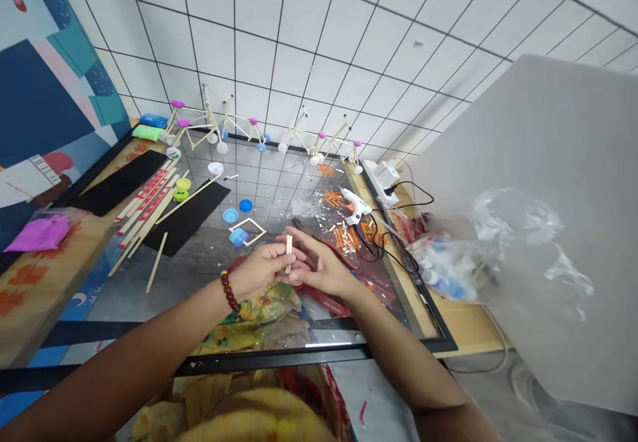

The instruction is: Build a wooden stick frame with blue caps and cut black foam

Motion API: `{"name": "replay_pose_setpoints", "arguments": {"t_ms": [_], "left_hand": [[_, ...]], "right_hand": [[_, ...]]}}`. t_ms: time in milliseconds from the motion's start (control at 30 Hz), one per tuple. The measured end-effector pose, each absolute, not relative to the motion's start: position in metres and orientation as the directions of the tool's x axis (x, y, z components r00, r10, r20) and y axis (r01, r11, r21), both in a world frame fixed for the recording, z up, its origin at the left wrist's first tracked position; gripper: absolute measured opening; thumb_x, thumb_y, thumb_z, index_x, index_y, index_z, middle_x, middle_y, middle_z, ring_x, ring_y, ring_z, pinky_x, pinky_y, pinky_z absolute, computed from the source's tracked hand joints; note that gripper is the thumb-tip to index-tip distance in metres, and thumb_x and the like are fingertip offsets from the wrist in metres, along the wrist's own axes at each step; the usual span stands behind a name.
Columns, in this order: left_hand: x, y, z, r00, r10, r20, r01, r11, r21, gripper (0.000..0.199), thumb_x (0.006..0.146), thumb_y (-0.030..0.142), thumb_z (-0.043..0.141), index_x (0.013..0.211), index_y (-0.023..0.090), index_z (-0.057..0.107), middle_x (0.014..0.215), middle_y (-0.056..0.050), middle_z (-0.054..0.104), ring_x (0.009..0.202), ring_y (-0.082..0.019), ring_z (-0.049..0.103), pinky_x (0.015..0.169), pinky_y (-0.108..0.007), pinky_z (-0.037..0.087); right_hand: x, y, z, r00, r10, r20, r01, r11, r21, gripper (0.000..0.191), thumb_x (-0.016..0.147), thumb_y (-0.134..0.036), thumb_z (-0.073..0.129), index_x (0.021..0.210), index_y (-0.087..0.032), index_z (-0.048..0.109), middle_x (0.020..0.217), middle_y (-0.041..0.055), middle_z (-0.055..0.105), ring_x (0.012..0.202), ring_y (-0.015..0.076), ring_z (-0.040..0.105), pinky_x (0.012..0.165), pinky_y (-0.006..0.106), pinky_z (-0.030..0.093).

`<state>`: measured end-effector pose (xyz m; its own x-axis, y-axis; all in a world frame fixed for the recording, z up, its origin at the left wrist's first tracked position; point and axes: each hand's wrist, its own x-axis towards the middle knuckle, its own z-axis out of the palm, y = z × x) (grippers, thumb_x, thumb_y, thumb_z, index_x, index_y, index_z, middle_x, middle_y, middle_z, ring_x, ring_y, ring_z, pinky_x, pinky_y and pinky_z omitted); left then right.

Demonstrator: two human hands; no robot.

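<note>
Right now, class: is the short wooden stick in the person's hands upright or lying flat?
Upright: the short wooden stick stands vertical, pinched between left hand and right hand above the glass table.

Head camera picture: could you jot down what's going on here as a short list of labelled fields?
Left hand: pinches a short wooden stick, upright
Right hand: touching the same stick
Wrist: brown bead bracelet, left
Surface: glass-topped table
Nearby: glue gun, blue caps, long sticks
By the wall: stick models with pink caps
</note>
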<state>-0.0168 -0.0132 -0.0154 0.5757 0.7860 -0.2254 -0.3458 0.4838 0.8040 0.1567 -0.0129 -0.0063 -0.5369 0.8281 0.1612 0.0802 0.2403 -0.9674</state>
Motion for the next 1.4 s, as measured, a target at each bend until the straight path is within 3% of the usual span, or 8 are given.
{"name": "replay_pose_setpoints", "arguments": {"t_ms": [100,200,667,900,1033,1167,1267,1400], "left_hand": [[-0.018,-0.013,-0.016,0.640,0.729,-0.242,-0.282,0.515,0.809,0.036,0.073,0.042,0.077,0.090,0.011,0.070,0.082,-0.013,0.074,0.076,-0.021,0.071,0.076,-0.037,0.057],[-0.018,-0.014,-0.015,0.662,0.703,-0.259,-0.251,0.534,0.808,0.035,0.074,0.040,0.076,0.090,0.010,0.069,0.085,-0.015,0.074,0.077,-0.022,0.072,0.076,-0.038,0.057],[-0.022,-0.012,-0.015,0.730,0.628,-0.269,-0.220,0.590,0.777,0.039,0.072,0.037,0.079,0.098,0.011,0.067,0.089,-0.017,0.075,0.081,-0.024,0.073,0.080,-0.040,0.056],[-0.016,-0.015,-0.019,0.681,0.705,-0.197,-0.285,0.504,0.815,0.034,0.076,0.041,0.074,0.089,0.010,0.070,0.086,-0.015,0.075,0.080,-0.022,0.072,0.085,-0.039,0.053],[-0.014,-0.016,-0.014,0.589,0.791,-0.164,-0.377,0.448,0.810,0.032,0.073,0.040,0.077,0.085,0.011,0.070,0.079,-0.011,0.075,0.078,-0.020,0.071,0.080,-0.033,0.053],[-0.016,-0.013,-0.007,0.461,0.864,-0.201,-0.515,0.445,0.732,0.025,0.074,0.034,0.077,0.086,0.013,0.068,0.081,-0.009,0.075,0.080,-0.020,0.071,0.075,-0.030,0.054],[-0.016,-0.012,-0.006,0.457,0.865,-0.208,-0.542,0.456,0.705,0.023,0.074,0.031,0.076,0.085,0.012,0.068,0.083,-0.010,0.075,0.080,-0.022,0.071,0.070,-0.030,0.054],[-0.013,-0.012,-0.010,0.461,0.863,-0.207,-0.517,0.451,0.728,0.024,0.074,0.030,0.077,0.086,0.011,0.070,0.082,-0.011,0.074,0.080,-0.021,0.071,0.067,-0.026,0.053]], "right_hand": [[0.159,-0.010,-0.005,-0.464,0.881,0.094,0.045,0.130,-0.990,0.044,0.087,-0.041,0.063,0.128,-0.026,0.060,0.127,0.0075,0.065,0.118,0.0217,0.060,0.105,0.042,0.044],[0.158,-0.009,-0.009,-0.347,0.937,0.051,0.011,0.059,-0.998,0.030,0.085,-0.041,0.065,0.110,-0.026,0.072,0.112,0.0051,0.073,0.106,0.0206,0.067,0.099,0.040,0.049],[0.149,-0.007,-0.012,-0.197,0.980,-0.029,-0.114,-0.052,-0.992,0.016,0.073,-0.035,0.077,0.084,-0.023,0.078,0.086,0.0035,0.077,0.081,0.0182,0.070,0.080,0.034,0.056],[0.153,-0.007,-0.012,-0.216,0.967,0.131,0.010,0.137,-0.991,0.016,0.075,-0.037,0.075,0.084,-0.024,0.077,0.086,0.0034,0.075,0.082,0.0178,0.067,0.079,0.033,0.054],[0.154,-0.011,-0.008,-0.267,0.926,0.266,0.127,0.308,-0.943,0.032,0.081,-0.040,0.070,0.109,-0.025,0.071,0.108,0.0070,0.070,0.097,0.0204,0.065,0.089,0.036,0.052],[0.154,-0.016,-0.004,-0.428,0.804,0.413,0.320,0.562,-0.763,0.099,0.065,-0.044,0.083,0.148,-0.026,0.033,0.147,0.0130,0.041,0.127,0.0295,0.047,0.108,0.046,0.039],[0.152,-0.017,-0.007,-0.469,0.760,0.450,0.437,0.643,-0.629,0.097,0.074,-0.043,0.076,0.152,-0.028,0.020,0.150,0.0128,0.036,0.136,0.0312,0.037,0.114,0.050,0.031],[0.151,-0.017,-0.012,-0.446,0.759,0.475,0.455,0.649,-0.610,0.091,0.082,-0.038,0.069,0.153,-0.029,0.013,0.146,0.0131,0.041,0.127,0.0287,0.047,0.107,0.048,0.040]]}}
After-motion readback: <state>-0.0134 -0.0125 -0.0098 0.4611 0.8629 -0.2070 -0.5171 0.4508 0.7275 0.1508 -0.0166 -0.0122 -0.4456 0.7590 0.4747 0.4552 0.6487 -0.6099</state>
